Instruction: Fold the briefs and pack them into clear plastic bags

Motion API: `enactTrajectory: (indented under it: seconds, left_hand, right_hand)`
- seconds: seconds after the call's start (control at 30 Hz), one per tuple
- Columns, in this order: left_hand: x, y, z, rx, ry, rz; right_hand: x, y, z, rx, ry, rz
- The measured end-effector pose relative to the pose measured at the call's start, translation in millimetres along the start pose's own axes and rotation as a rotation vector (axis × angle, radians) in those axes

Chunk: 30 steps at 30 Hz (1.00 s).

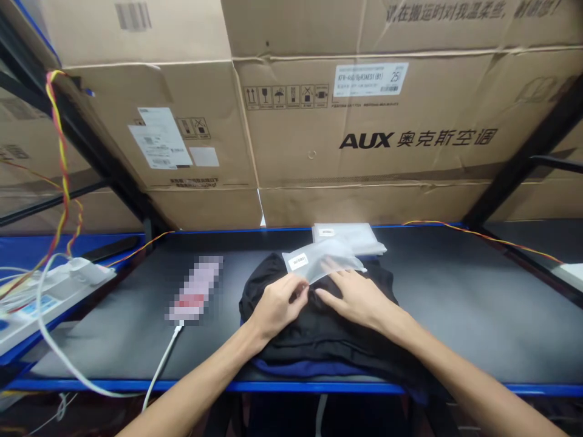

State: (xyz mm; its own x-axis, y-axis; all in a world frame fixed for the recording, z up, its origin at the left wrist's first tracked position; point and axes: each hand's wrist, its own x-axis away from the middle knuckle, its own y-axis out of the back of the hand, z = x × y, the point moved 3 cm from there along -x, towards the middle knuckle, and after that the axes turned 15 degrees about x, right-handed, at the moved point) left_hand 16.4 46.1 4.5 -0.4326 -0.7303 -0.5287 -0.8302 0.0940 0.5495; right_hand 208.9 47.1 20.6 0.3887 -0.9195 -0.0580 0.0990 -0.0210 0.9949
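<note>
A frosted plastic zip bag point(322, 257) with a small white label lies across the top of a dark pile of folded cloth point(337, 331). My left hand point(281, 303) pinches the bag's near edge between thumb and fingers. Stretched out, the fingers of my right hand point(357, 297) show faintly through the translucent plastic; whether they are inside the bag or beneath it I cannot tell. The right thumb stands apart over the black cloth. Behind this bag rests a stack of similar frosted bags point(355, 235), also labelled.
To the left, a blurred-out phone-like object point(195, 288) lies on the grey tabletop point(460, 309) with a white cable point(163, 358) attached. A power strip point(57, 294) with wires sits at far left. Large cardboard boxes point(291, 145) stand behind, between black metal posts point(514, 158).
</note>
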Motion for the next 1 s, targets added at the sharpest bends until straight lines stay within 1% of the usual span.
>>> enactTrajectory:
  seconds: [0.07, 0.1, 0.17, 0.23, 0.33, 0.43, 0.57, 0.67, 0.77, 0.87, 0.9, 1.0]
  left_hand:
    - [0, 1, 1, 0.026, 0.030, -0.004]
    - [-1, 2, 2, 0.038, 0.042, -0.007]
    - [-1, 3, 2, 0.054, 0.058, -0.008]
    - [-1, 3, 2, 0.065, 0.072, -0.009]
    - [-1, 3, 1, 0.090, 0.085, -0.001]
    - [-1, 4, -1, 0.087, 0.062, 0.007]
    - [-1, 5, -5, 0.054, 0.006, 0.003]
    - [-2, 6, -6, 0.045, -0.005, -0.005]
    - [-2, 5, -6, 0.042, 0.018, -0.009]
    - [-2, 4, -5, 0.043, 0.036, -0.005]
    - [-2, 4, -5, 0.043, 0.039, -0.004]
    - [-2, 4, -5, 0.040, 0.054, -0.003]
  right_hand:
    - [9, -1, -9, -0.086, 0.182, 0.017]
    - [13, -2, -14, -0.109, 0.238, 0.023]
    - [18, -5, -20, -0.091, 0.291, 0.027]
    - [17, -8, -19, -0.027, 0.287, 0.002]
    - [8, -7, -6, 0.094, 0.235, -0.042]
    - [-5, -6, 7, 0.197, 0.155, -0.018]
    - [-22, -8, 14, 0.265, 0.049, 0.009]
    - [-27, -8, 12, 0.271, -0.002, -0.034]
    - [-19, -4, 5, 0.201, 0.049, -0.060]
    - [-6, -1, -4, 0.130, 0.155, 0.003]
    - [-2, -1, -6, 0.121, 0.186, 0.002]
    - [2, -2, -5, 0.165, 0.234, -0.062]
